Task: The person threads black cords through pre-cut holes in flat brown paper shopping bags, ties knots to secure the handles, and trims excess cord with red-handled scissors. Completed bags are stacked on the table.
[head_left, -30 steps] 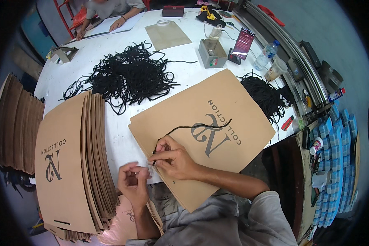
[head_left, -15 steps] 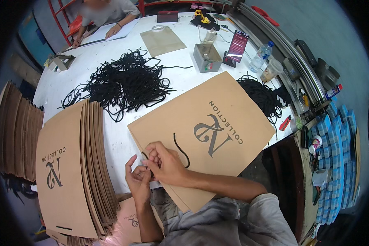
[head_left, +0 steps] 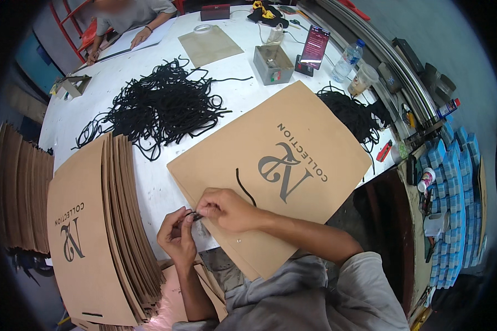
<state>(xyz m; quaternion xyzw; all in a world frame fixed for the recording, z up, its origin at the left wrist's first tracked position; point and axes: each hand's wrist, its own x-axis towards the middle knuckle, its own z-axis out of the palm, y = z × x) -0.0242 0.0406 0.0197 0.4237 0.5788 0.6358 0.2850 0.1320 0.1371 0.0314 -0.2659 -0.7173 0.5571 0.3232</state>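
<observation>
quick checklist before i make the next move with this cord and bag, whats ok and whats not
1. Left hand's grip on black cord: ok, pinched between its fingertips.
2. Right hand's grip on that cord: cannot tell, its curled fingers hide the contact.
3. Loose cord length on the bag being the same piece: cannot tell, the right hand hides any link.
4. Brown bag fully on the white table: not ok, its near corner overhangs the edge.
5. Red cutter away from both hands: ok, beyond the bag's right side.
</observation>
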